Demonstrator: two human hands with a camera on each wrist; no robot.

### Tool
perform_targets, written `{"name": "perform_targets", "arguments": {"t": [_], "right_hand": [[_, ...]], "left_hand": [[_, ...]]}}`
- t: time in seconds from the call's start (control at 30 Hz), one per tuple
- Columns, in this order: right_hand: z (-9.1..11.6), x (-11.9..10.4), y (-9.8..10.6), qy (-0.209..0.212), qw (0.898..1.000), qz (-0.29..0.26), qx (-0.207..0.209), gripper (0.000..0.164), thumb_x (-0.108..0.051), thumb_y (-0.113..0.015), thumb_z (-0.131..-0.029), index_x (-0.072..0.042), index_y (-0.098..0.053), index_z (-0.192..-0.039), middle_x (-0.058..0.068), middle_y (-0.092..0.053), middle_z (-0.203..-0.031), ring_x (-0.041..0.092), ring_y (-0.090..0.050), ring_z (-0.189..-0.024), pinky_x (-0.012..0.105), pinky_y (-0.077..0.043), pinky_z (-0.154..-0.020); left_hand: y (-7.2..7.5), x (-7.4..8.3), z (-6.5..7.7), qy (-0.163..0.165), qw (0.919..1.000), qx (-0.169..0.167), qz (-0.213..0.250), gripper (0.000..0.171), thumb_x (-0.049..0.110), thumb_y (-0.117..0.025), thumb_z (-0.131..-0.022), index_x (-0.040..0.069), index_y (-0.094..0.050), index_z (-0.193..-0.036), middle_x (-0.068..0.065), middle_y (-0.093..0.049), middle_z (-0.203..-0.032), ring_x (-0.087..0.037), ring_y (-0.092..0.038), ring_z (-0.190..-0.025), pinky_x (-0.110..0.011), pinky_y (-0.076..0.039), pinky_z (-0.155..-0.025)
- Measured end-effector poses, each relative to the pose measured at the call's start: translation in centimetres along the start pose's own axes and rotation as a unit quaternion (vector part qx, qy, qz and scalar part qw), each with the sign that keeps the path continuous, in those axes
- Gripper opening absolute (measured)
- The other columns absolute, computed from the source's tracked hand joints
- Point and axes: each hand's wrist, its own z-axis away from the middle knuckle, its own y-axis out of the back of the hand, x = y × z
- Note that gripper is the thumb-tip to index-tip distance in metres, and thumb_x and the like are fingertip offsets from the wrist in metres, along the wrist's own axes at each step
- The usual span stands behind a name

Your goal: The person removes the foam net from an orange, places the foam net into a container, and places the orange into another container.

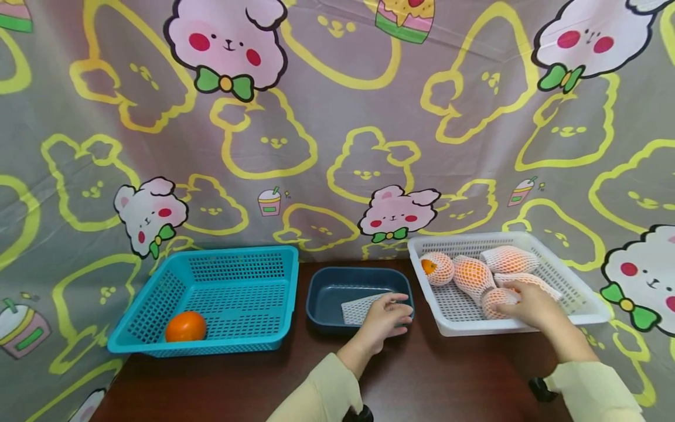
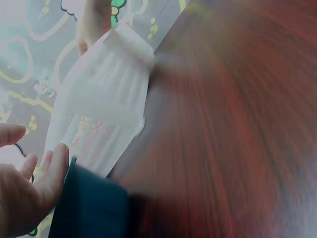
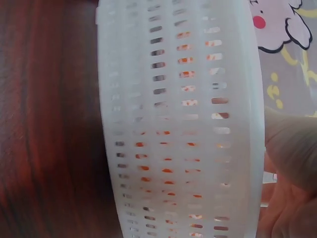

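Observation:
My right hand (image 1: 532,305) reaches over the front of the white basket (image 1: 448,328), its thumb and fingers round a foam-net-wrapped orange (image 1: 493,302). Beside that fruit lie several more wrapped oranges, one with bare peel (image 1: 429,266) showing through its net. In the right wrist view, the basket's slotted wall hides most of what the hand holds. My left hand (image 1: 384,319) hovers over the right side of the navy tub (image 1: 321,319), fingers loosely bent with nothing in them. A flattened white foam net (image 1: 355,310) lies in the tub, partly behind that hand.
At the left stands a turquoise basket (image 1: 287,293) with one unwrapped orange (image 1: 186,326) in its front left corner. All three containers stand on a dark brown wooden table (image 1: 422,375). A patterned curtain (image 1: 316,117) hangs right behind them.

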Motion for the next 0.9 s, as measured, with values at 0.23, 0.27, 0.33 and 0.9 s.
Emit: {"name": "perform_targets", "arguments": {"t": [0.23,0.27,0.33,0.9], "right_hand": [[-0.7,0.0,-0.3,-0.022,0.999,-0.008,-0.032,0.073,-0.028,-0.087,-0.078,0.018,-0.056,-0.126,0.045,-0.054,-0.124,0.065,-0.048,-0.114,0.071,-0.043,-0.091],[-0.8,0.0,-0.4,-0.027,0.999,-0.006,-0.038,0.075,-0.028,-0.088,-0.077,0.018,-0.055,-0.127,0.046,-0.053,-0.125,0.065,-0.048,-0.115,0.071,-0.042,-0.092],[-1.0,-0.1,-0.4,-0.037,0.998,0.000,-0.049,0.078,-0.028,-0.088,-0.077,0.018,-0.053,-0.129,0.046,-0.050,-0.127,0.065,-0.046,-0.117,0.072,-0.041,-0.093],[-1.3,0.1,-0.1,-0.043,0.996,0.014,-0.070,0.085,-0.030,-0.089,-0.075,0.016,-0.050,-0.134,0.047,-0.049,-0.130,0.065,-0.045,-0.118,0.072,-0.041,-0.093]], "left_hand": [[-2.1,-0.1,-0.2,-0.003,0.9999,-0.007,0.010,0.041,0.004,-0.069,-0.093,0.003,-0.060,-0.133,-0.005,-0.068,-0.104,-0.017,-0.070,-0.084,-0.039,-0.061,-0.078],[-2.5,-0.1,-0.3,-0.004,0.9999,-0.009,0.011,0.043,0.003,-0.070,-0.093,0.004,-0.060,-0.134,-0.006,-0.067,-0.106,-0.017,-0.070,-0.084,-0.039,-0.061,-0.078],[-3.1,0.0,-0.5,0.003,0.9997,-0.010,0.020,0.044,0.002,-0.070,-0.092,0.004,-0.058,-0.134,-0.008,-0.065,-0.107,-0.017,-0.069,-0.082,-0.038,-0.061,-0.077],[-6.9,-0.2,-1.3,0.024,0.9907,0.054,0.122,0.053,-0.015,-0.064,-0.090,0.008,-0.047,-0.134,-0.011,-0.059,-0.099,-0.018,-0.061,-0.077,-0.041,-0.060,-0.079]]}}
